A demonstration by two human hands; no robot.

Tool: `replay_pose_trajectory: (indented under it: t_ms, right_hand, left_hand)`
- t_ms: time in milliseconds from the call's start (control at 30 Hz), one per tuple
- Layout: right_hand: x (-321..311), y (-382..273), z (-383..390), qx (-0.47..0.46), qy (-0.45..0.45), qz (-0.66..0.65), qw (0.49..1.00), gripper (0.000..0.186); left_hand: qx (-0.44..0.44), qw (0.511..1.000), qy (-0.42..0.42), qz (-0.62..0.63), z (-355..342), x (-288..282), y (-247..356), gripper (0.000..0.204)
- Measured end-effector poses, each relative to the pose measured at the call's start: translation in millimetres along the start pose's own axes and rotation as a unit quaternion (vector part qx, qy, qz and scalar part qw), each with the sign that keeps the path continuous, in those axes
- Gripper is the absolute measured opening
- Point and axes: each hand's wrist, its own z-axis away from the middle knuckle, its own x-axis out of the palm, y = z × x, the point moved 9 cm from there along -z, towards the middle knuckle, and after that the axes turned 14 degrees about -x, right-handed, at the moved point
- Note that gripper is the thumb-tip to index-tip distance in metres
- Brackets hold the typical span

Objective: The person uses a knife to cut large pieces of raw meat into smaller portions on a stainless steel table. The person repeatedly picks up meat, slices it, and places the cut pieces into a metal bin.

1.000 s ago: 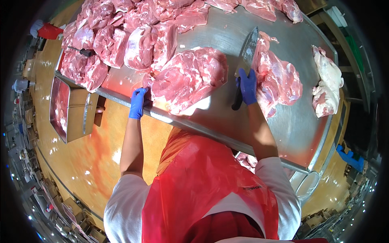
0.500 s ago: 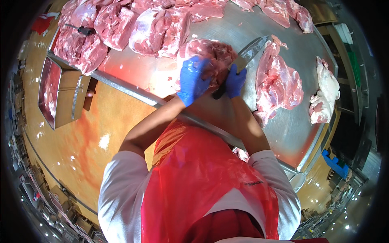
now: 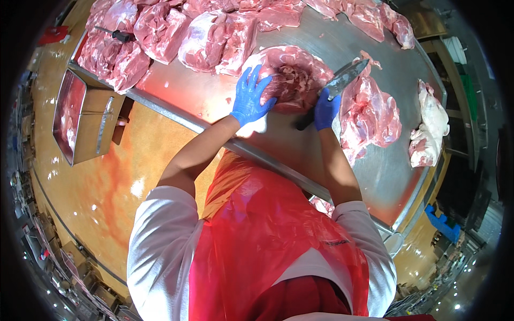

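A round, thick cut of raw meat (image 3: 300, 75) lies on the steel table, its ragged darker hollow facing up. My left hand (image 3: 250, 99), in a blue glove, rests against its near left side with fingers spread. In my right hand (image 3: 325, 111), also blue-gloved, is a knife (image 3: 347, 77) with a wide blade and a dark handle. The blade points away and to the right, between the round cut and another piece of meat (image 3: 370, 115). Its tip overlaps that piece in view; whether they touch I cannot tell.
Several meat cuts (image 3: 217, 43) line the far left of the steel table (image 3: 375, 182). A thin dark-handled tool (image 3: 122, 36) lies on them. One pale, fat-covered piece (image 3: 428, 125) sits at far right. Beyond the table's left edge stands a metal bin (image 3: 91, 123) with meat inside.
My left hand has spread its fingers and shifted to the cut's left side. The cut now lies wider, its hollow showing. My right hand has moved right with the knife.
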Motion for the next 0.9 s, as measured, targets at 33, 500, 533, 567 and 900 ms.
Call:
replay_pose_trajectory:
  t_ms: [33,500,533,567,900]
  right_hand:
    - [-1.9,1.5,-4.3,-0.001,-0.001,-0.006,1.000,0.042]
    - [-23.0,27.1,-38.0,-0.003,0.012,0.024,1.000,0.040]
    - [-17.3,20.2,-42.3,0.002,-0.001,0.031,1.000,0.040]
    - [-16.0,18.1,-48.9,0.006,-0.009,0.040,0.999,0.040]
    - [-46.7,-29.1,-52.2,-0.063,-0.037,0.108,0.991,0.037]
  left_hand:
    - [0.002,1.000,-0.005,0.015,1.7,1.3,-1.8,0.074]
    - [-0.044,0.998,0.032,0.043,-40.4,-38.3,8.6,0.067]
    - [-0.038,0.998,-0.013,0.040,-57.8,-24.4,6.0,0.063]
    - [-0.062,0.998,-0.016,0.019,-66.8,-13.6,1.5,0.059]
    - [-0.174,0.974,0.085,0.120,-2.2,-6.2,-61.3,0.043]
